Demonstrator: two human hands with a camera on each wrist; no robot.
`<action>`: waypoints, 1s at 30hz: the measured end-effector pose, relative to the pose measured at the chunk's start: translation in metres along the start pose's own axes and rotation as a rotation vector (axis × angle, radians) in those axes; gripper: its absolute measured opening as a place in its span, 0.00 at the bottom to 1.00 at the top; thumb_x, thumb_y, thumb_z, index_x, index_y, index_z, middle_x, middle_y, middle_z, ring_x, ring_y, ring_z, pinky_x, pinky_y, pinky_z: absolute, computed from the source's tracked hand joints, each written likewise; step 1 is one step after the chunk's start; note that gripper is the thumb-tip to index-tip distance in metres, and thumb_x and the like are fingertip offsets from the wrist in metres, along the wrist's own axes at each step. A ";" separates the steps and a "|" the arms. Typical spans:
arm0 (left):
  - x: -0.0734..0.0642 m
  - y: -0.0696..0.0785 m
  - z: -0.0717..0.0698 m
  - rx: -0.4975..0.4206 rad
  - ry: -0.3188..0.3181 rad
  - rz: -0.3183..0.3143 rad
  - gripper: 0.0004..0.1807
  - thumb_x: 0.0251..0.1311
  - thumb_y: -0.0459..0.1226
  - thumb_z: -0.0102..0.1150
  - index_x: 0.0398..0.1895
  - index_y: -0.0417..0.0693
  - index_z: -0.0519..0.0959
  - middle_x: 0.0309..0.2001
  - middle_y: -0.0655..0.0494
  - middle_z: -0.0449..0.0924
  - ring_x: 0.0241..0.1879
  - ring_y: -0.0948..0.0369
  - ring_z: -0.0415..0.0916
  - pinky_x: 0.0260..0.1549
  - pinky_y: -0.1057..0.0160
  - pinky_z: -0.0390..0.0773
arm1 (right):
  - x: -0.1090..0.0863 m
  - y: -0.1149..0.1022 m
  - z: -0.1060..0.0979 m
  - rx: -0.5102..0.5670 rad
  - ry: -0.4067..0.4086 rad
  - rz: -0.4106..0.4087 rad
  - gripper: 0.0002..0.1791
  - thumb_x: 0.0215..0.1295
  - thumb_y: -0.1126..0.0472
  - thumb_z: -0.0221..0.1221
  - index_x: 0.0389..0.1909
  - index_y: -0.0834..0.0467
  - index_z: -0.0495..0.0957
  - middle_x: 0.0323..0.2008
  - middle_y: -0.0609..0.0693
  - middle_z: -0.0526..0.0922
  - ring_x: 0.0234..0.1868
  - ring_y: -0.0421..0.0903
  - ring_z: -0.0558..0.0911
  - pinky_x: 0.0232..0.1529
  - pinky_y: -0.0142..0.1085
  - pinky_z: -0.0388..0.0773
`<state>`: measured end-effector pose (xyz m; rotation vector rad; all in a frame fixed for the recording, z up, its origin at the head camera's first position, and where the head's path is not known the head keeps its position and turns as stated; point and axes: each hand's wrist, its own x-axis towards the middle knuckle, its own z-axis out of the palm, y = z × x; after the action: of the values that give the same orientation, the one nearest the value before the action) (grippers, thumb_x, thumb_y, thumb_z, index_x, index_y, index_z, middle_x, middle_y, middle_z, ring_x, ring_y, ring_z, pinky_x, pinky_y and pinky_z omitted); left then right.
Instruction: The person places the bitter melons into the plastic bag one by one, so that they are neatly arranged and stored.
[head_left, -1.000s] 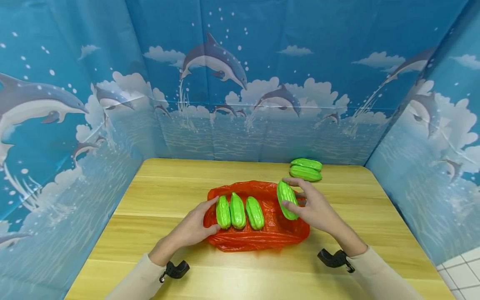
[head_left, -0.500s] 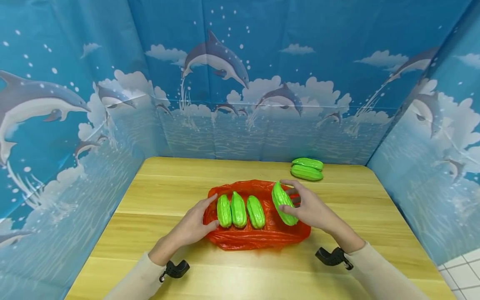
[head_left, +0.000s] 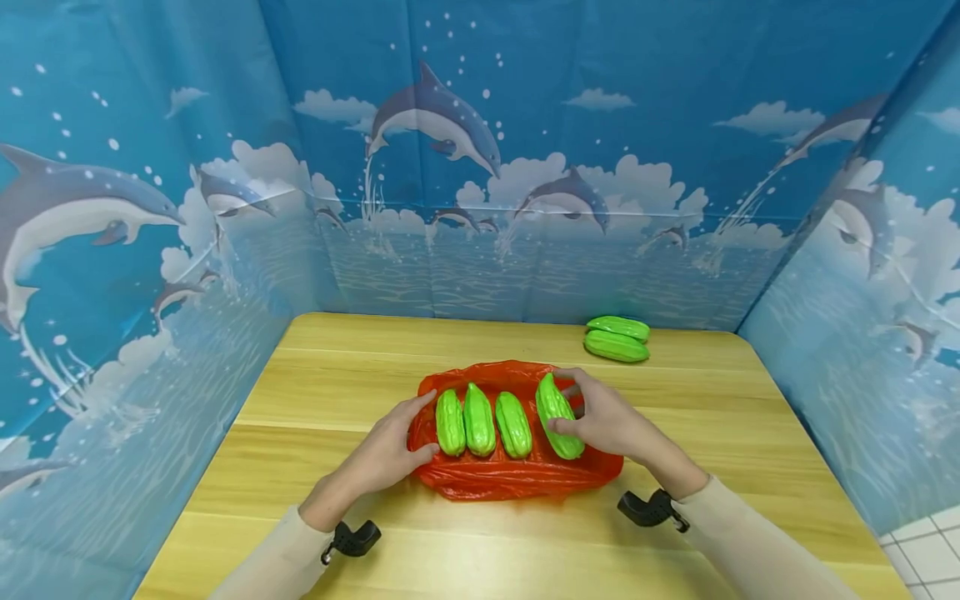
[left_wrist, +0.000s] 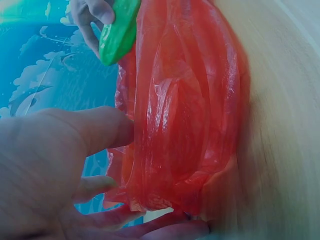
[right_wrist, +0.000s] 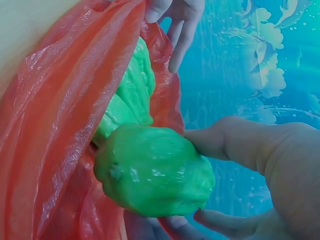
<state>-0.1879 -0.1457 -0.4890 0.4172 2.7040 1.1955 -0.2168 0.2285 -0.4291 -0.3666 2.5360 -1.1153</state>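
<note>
A green bitter melon (head_left: 557, 421) is held in my right hand (head_left: 607, 421), thumb on its near side and fingers behind. It leans low over the right part of an opened red plastic bag (head_left: 517, 482); its rounded end faces the camera in the right wrist view. Inside the bag three more bitter melons (head_left: 479, 421) lie side by side at the left. My left hand (head_left: 382, 450) holds the bag's left end, thumb at the near rim and index finger at the far rim. In the left wrist view the bag's wall (left_wrist: 185, 120) hides most of the contents.
Two more bitter melons (head_left: 617, 345) lie together at the back right of the wooden table (head_left: 337, 350). A blue dolphin-print curtain (head_left: 480, 275) encloses the back and sides. Black wrist mounts (head_left: 356, 539) sit below each hand.
My right hand has moved left and down with the bitter melon, from over the bag's right rim into its mouth. The left hand stays at the left end.
</note>
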 end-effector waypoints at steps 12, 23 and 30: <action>0.002 0.005 -0.002 0.000 -0.021 0.007 0.47 0.75 0.34 0.75 0.93 0.43 0.65 0.88 0.36 0.70 0.88 0.34 0.68 0.86 0.29 0.71 | 0.011 -0.001 0.008 -0.090 -0.018 0.052 0.48 0.75 0.55 0.79 0.86 0.65 0.66 0.74 0.70 0.84 0.73 0.69 0.85 0.66 0.61 0.91; 0.007 0.010 -0.004 0.005 -0.038 0.006 0.45 0.77 0.37 0.74 0.93 0.43 0.66 0.87 0.37 0.71 0.86 0.34 0.70 0.84 0.28 0.74 | 0.015 -0.002 0.013 -0.115 0.033 0.105 0.49 0.75 0.53 0.80 0.86 0.66 0.65 0.69 0.68 0.86 0.62 0.63 0.91 0.59 0.56 0.93; 0.006 0.010 -0.002 -0.004 -0.048 -0.003 0.43 0.78 0.37 0.74 0.92 0.43 0.68 0.87 0.38 0.73 0.86 0.35 0.70 0.85 0.29 0.73 | 0.008 0.002 0.016 -0.053 0.028 0.113 0.50 0.75 0.53 0.80 0.88 0.64 0.64 0.70 0.67 0.86 0.58 0.57 0.92 0.53 0.50 0.94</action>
<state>-0.1924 -0.1388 -0.4800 0.4347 2.6602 1.1748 -0.2172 0.2162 -0.4421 -0.2197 2.5802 -1.0201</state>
